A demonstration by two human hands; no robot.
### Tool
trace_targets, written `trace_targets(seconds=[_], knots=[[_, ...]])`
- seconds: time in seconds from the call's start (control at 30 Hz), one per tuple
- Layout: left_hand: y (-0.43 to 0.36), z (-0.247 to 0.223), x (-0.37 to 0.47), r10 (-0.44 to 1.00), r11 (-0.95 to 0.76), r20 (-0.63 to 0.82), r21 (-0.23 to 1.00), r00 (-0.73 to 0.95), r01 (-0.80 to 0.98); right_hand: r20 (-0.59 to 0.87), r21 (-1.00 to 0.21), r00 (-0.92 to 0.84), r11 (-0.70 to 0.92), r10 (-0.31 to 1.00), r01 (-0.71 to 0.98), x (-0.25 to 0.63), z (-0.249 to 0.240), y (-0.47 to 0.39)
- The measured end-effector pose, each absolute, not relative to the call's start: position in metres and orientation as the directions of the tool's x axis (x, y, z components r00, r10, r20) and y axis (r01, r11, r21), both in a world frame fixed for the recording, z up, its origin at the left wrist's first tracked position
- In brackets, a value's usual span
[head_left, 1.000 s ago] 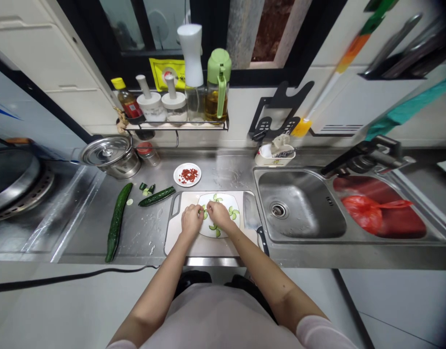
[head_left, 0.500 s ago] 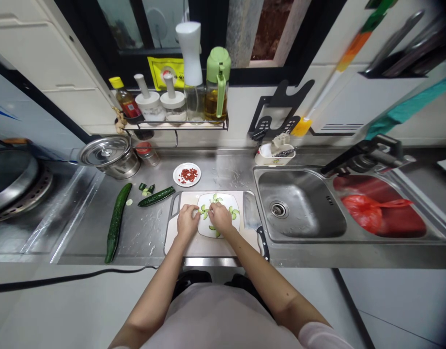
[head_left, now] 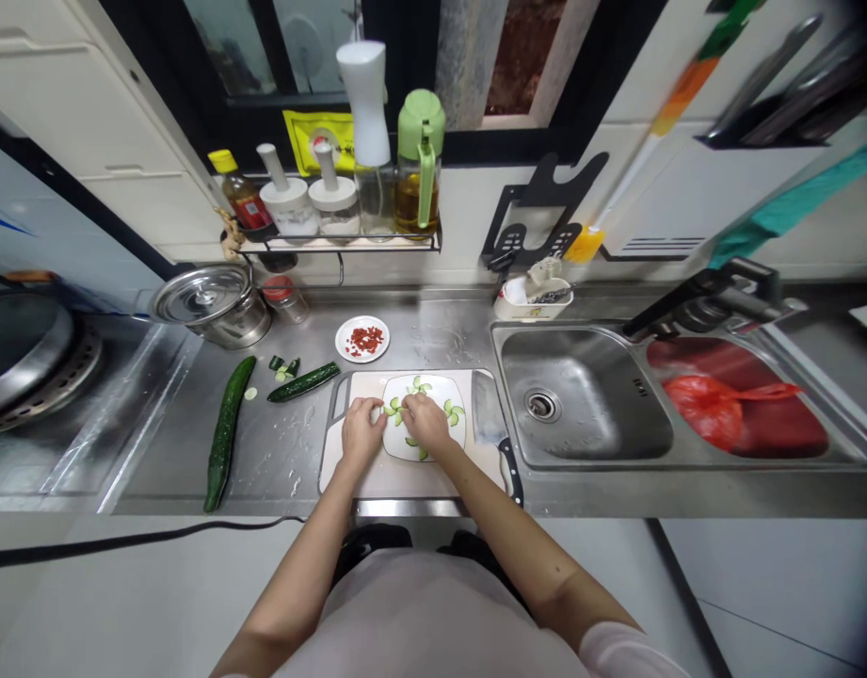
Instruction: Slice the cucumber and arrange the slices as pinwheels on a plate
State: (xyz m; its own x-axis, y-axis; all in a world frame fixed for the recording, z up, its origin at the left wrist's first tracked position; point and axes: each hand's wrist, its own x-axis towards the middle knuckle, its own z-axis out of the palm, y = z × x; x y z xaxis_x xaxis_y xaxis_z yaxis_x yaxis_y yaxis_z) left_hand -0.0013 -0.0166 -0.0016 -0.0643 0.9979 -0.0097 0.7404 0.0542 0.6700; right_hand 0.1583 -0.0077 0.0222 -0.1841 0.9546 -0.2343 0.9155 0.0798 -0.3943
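A white square plate [head_left: 433,388] rests on the cutting board [head_left: 345,476], with thin cucumber slices [head_left: 453,411] set in small fan-like clusters near its sides. At the plate's left edge is my left hand [head_left: 362,435], thumb and fingers slightly apart beside the left cluster [head_left: 392,410]. My right hand [head_left: 425,424] reaches over the plate, its fingertips pinched together at that same cluster; they partly hide the slice there. A knife [head_left: 488,410] lies along the board's right side, its dark handle toward me.
Left of the board lie a whole cucumber [head_left: 228,433], a cut cucumber [head_left: 304,382] and small offcuts [head_left: 284,367]. Behind it stands a small plate of red bits [head_left: 363,339]. A sink [head_left: 588,395] is on the right; a lidded pot [head_left: 217,306] stands back left.
My left hand's fingers have shifted slightly and loosened beside the left cluster. My right hand has moved a little to the left, staying at the same slices.
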Motion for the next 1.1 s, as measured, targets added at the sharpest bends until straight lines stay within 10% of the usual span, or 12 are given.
trace_targets(seconds=[0.87,1.1], knots=[[-0.020,0.000,-0.011,0.993,0.096,-0.018,0.688,-0.115,0.719,-0.178,-0.404,-0.270,0.180,0.946,0.897,0.153,0.011,-0.015],[-0.026,-0.011,-0.025,0.976,0.117,0.022,0.783,-0.216,0.611,0.044,-0.628,-0.067,0.080,0.997,0.774,0.190,0.024,-0.016]])
